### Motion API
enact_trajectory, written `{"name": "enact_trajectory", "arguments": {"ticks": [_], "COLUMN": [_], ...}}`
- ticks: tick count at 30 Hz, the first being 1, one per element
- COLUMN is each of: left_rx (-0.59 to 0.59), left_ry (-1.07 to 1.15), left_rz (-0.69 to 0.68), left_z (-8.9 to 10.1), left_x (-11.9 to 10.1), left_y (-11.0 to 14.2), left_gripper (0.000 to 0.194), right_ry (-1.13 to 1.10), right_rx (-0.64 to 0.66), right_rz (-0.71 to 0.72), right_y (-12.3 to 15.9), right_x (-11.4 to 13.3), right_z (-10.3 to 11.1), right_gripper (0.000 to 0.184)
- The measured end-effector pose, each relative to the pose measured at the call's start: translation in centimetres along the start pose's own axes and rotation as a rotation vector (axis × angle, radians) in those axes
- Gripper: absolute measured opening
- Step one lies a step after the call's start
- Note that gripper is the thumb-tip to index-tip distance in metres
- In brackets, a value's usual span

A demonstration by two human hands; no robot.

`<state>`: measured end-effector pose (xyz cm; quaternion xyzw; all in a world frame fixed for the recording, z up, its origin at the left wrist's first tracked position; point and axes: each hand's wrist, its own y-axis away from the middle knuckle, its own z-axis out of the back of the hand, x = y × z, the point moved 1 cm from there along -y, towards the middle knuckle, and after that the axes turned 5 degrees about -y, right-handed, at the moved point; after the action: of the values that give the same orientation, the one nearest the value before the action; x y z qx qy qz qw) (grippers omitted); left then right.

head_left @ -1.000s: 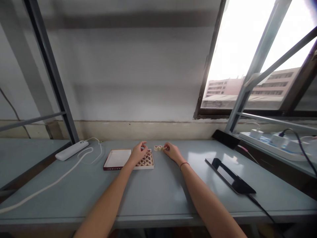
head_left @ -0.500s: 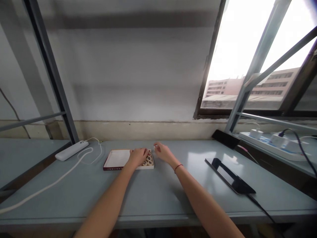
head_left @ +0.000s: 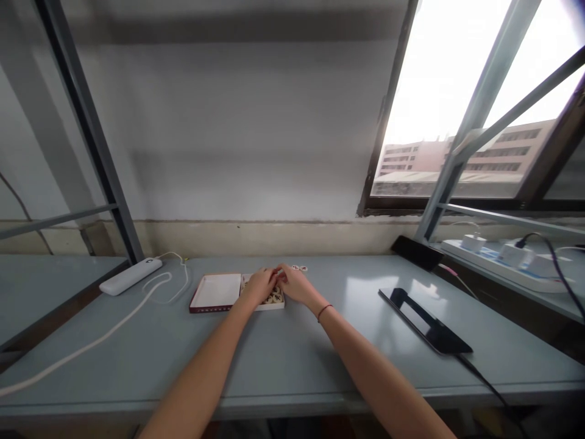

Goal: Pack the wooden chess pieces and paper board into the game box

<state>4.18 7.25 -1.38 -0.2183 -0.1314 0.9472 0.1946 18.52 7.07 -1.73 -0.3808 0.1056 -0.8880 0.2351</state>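
Round Chinese chess pieces [head_left: 275,297] with dark characters fill the right half of an open shallow box [head_left: 269,307]. To its left, the white-lined lid half [head_left: 217,290] with a dark red edge lies bare inside. My left hand [head_left: 260,285] is over the pieces, its fingers closed and bent toward the right. My right hand [head_left: 295,284] leans in at the box's right edge, fingers pinched. Both sets of fingertips meet above the box's back right corner; what they hold, if anything, is hidden. Two chess pieces [head_left: 300,268] lie on the table just behind my right hand.
A tablet [head_left: 425,320] with a black cable lies to the right. At left are a white power bank [head_left: 130,277] and a white cable [head_left: 114,329]. A power strip [head_left: 493,268] with plugs stands at far right, near a dark device [head_left: 415,252].
My right hand has come left from the loose pieces to the box. My left hand first drew down over the pieces, then shifted right until the fingertips of both hands met.
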Motion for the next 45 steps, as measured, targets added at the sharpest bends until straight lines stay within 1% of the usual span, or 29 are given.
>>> {"name": "enact_trajectory", "arguments": {"ticks": [4, 8, 10, 14, 18, 21, 23, 25, 27, 28, 30, 33, 37, 40, 42, 45], "left_rx": [-0.024, -0.131, -0.182, -0.2, -0.191, -0.203, -0.222, -0.233, -0.243, -0.252, -0.273, -0.288, -0.272, -0.244, -0.227, -0.182], "left_ry": [0.041, 0.106, 0.214, 0.462, 0.538, 0.561, 0.576, 0.607, 0.644, 0.653, 0.641, 0.581, 0.516, 0.508, 0.442, 0.236], "left_rz": [0.046, 0.062, 0.081, 0.194, 0.268, 0.279, 0.288, 0.314, 0.342, 0.353, 0.367, 0.383, 0.388, 0.369, 0.343, 0.261], "left_z": [0.1, 0.8, 1.3, 1.9, 1.7, 1.5, 1.4, 1.5, 1.6, 1.7, 1.9, 2.2, 2.4, 2.4, 2.3, 2.3], "left_x": [-0.2, -0.8, -1.2, -1.7, -1.7, -1.3, -1.0, -0.7, -0.3, -0.2, 0.1, 0.3, 0.2, 0.0, -0.1, -0.5], "left_y": [-0.4, -0.3, -0.1, 0.3, 0.3, 0.1, 0.1, 0.2, 0.3, 0.4, 0.4, 0.5, 0.7, 0.8, 0.9, 0.9], "left_gripper": [0.02, 0.019, 0.019, 0.02, 0.018, 0.017, 0.017, 0.018, 0.02, 0.021, 0.021, 0.02, 0.017, 0.022, 0.028, 0.028], "right_ry": [-0.028, -0.018, -0.037, -0.083, -0.094, -0.059, -0.044, -0.044, -0.024, -0.003, 0.054, 0.151, 0.243, 0.284, 0.312, 0.327], "right_rx": [-0.01, -0.076, -0.118, -0.189, -0.17, -0.192, -0.264, -0.371, -0.468, -0.484, -0.479, -0.412, -0.281, -0.204, -0.214, -0.316], "right_rz": [-0.035, -0.003, 0.008, 0.015, 0.041, 0.032, -0.002, -0.073, -0.189, -0.242, -0.323, -0.385, -0.43, -0.446, -0.449, -0.398], "right_y": [0.0, 0.0, 0.0, 0.0, 0.0, -0.3, -0.5, -0.6, -0.4, -0.2, 0.1, 0.4, 0.5, 0.5, 0.4, 0.3], "right_x": [0.0, 0.6, 1.1, 1.6, 1.5, 0.7, -0.6, -2.2, -4.1, -5.1, -6.6, -8.1, -8.9, -8.9, -8.5, -6.8], "right_z": [-0.1, 0.4, 0.7, 1.2, 1.0, 1.6, 2.6, 3.9, 5.0, 5.4, 5.8, 5.5, 4.8, 4.7, 4.9, 5.2], "right_gripper": [0.029, 0.032, 0.031, 0.022, 0.024, 0.022, 0.02, 0.019, 0.019, 0.019, 0.018, 0.018, 0.017, 0.016, 0.018, 0.023]}}
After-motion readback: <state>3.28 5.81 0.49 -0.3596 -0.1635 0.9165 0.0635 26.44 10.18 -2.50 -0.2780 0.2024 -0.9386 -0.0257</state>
